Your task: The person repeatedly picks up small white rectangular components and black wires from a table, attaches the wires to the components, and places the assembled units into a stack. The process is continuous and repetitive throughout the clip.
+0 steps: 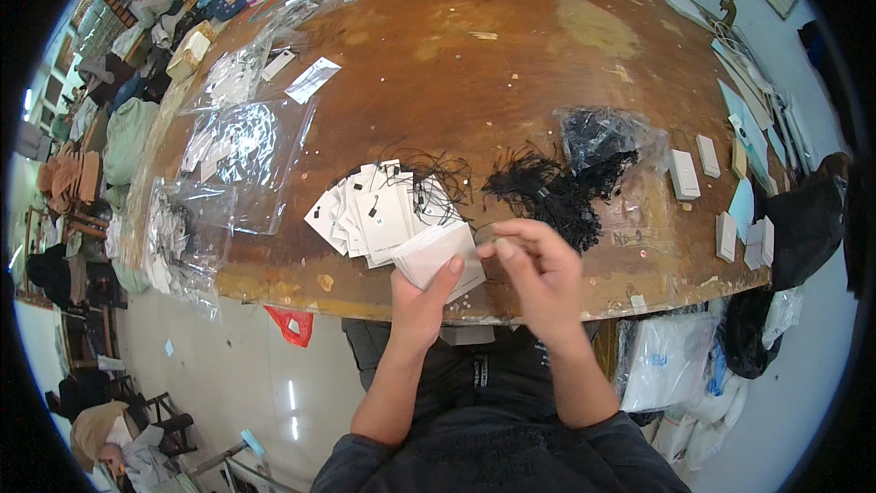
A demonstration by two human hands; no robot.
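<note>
Two hands worked at the desk (511,64) edge: left hand (422,303) clenched on white tags (436,254), right hand (540,276) pinching their corner beside black strings (547,194).

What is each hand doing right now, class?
Left hand: closed on a small stack of white tags.
Right hand: fingertips pinched at the stack's edge; what they hold cannot be told.
</note>
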